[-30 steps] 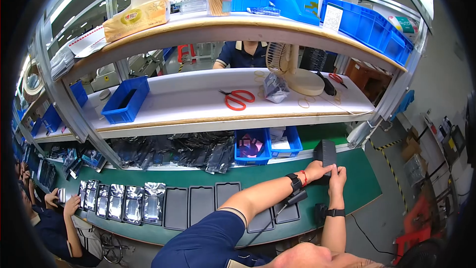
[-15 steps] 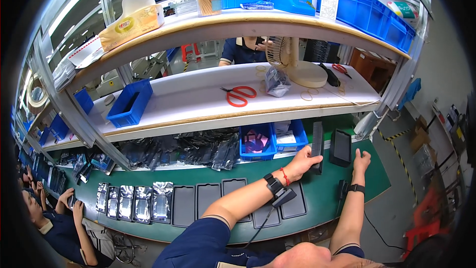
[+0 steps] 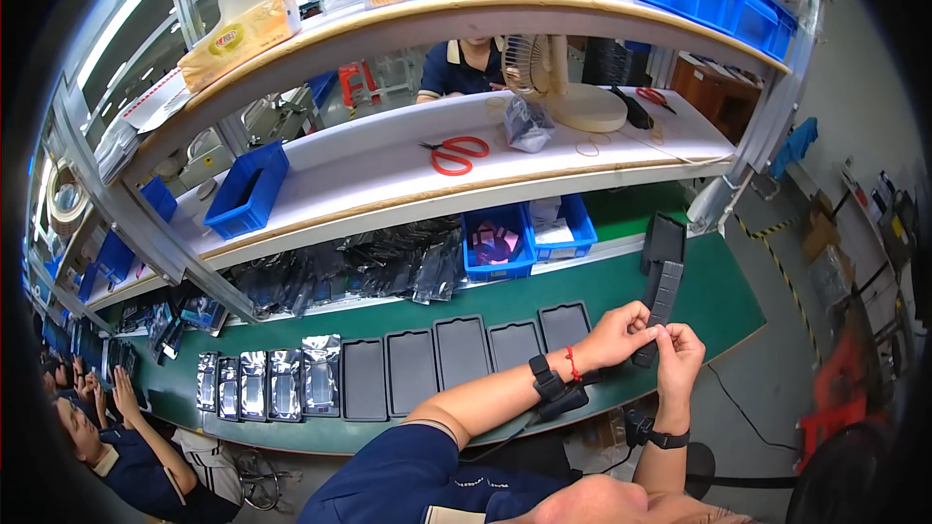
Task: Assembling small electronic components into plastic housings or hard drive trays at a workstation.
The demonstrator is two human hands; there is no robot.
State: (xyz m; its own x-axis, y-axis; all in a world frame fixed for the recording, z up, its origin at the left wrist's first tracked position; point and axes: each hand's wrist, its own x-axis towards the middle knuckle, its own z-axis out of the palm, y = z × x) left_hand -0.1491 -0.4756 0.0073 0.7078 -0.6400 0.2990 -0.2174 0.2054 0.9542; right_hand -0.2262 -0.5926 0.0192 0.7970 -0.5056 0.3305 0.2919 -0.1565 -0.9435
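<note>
Over the green bench, left fingers pinched, right fingers pinched, both gripping black stacked trays

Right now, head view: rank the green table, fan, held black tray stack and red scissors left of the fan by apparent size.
1. Green table
2. Fan
3. Held black tray stack, partly hidden
4. Red scissors

Apparent size only.

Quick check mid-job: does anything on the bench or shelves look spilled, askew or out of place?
Nothing looks clearly spilled; but loose yellowish bands lie scattered by the fan on the white shelf, which looks untidy.
</note>
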